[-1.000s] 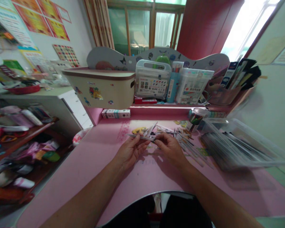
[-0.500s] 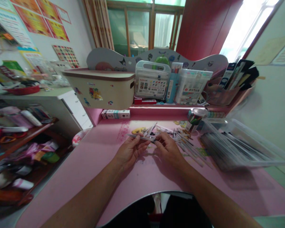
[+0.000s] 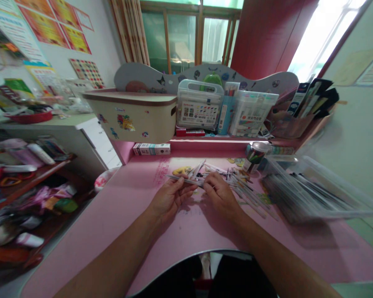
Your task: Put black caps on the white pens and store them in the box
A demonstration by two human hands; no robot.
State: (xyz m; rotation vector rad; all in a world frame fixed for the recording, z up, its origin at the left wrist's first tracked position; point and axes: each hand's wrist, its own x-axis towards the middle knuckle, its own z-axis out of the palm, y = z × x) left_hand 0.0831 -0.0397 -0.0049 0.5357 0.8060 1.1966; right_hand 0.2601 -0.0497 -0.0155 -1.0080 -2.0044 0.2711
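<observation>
A thin, pale pen [image 3: 189, 181] lies nearly level between my two hands, above the pink desk [image 3: 112, 231]. My left hand [image 3: 170, 196] pinches its left part between thumb and fingers. At its right end, the fingertips of my right hand [image 3: 219, 190] are closed on it. Just behind and to the right of my hands lies a loose pile of slim white and clear pens [image 3: 245, 192]. Some of that pile is hidden by my right hand. Whether the pen has a cap cannot be made out.
A clear plastic box [image 3: 323, 209] holding many dark slim sticks stands at right. Behind the pile is a jar [image 3: 255, 157]. Small boxes [image 3: 152, 149] lie at the back left, beneath a shelf with a cream bin [image 3: 133, 120] and marker cases [image 3: 200, 105].
My right fingers have shifted slightly at the pen's right end. The pen and my left hand stay almost in place.
</observation>
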